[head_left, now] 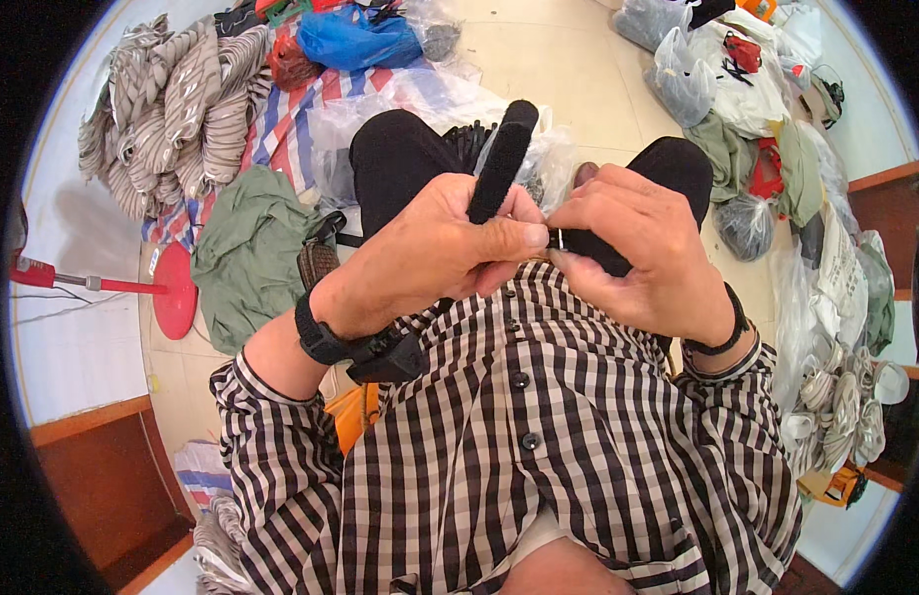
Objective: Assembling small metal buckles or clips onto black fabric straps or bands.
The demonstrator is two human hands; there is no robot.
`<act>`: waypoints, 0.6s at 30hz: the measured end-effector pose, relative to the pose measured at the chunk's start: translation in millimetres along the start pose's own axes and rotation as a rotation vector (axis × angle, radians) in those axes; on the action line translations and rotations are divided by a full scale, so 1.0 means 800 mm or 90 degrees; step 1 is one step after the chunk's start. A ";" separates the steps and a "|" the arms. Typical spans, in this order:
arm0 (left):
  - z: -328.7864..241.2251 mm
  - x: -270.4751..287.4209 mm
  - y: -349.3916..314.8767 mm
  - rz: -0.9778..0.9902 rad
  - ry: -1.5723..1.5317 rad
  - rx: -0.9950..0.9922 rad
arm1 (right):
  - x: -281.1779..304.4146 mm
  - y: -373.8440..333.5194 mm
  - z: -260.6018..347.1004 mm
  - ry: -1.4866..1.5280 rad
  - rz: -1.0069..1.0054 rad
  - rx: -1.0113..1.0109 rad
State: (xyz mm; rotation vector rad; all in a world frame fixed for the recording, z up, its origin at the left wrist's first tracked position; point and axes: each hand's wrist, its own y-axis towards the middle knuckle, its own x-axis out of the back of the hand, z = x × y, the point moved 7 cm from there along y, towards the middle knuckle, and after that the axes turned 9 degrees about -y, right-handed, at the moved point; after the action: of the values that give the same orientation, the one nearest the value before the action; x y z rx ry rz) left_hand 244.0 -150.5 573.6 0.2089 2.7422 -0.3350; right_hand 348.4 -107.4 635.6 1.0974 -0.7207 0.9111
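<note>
My left hand (435,248) is closed round a black fuzzy strap (505,159), whose rounded free end sticks up past my fingers. Thumb and forefinger of my right hand (648,253) pinch together close to my left thumb tip. Between the two hands shows a small dark end with a thin pale piece (561,238); it is too small to make out fully. Both hands meet over my lap. Beyond them, between my knees, several black strips (466,144) lie by clear plastic bags (554,159).
Striped bundles (172,109) and a blue bag (355,40) lie at far left on a striped sheet. Nearer are green cloth (246,253) and a red round stand base (175,291). Grey plastic bags (681,74), more cloth and bundled pieces (841,407) line the right side.
</note>
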 end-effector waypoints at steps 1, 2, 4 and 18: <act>0.004 0.002 0.000 -0.001 -0.024 0.015 | -0.001 0.000 0.000 -0.001 0.000 -0.001; 0.008 0.002 0.001 -0.002 -0.048 0.029 | -0.003 0.000 0.000 -0.005 0.006 0.004; 0.008 0.004 0.001 -0.011 -0.045 0.030 | -0.005 0.001 0.002 -0.006 0.012 0.008; 0.005 -0.002 -0.010 -0.045 0.019 -0.054 | -0.022 -0.012 -0.002 0.092 -0.060 0.023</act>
State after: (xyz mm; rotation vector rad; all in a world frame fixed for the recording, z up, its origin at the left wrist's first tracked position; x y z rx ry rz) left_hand 245.4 -159.2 572.0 0.0953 2.7914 -0.2350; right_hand 349.2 -112.2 615.8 1.0773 -0.5317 0.9157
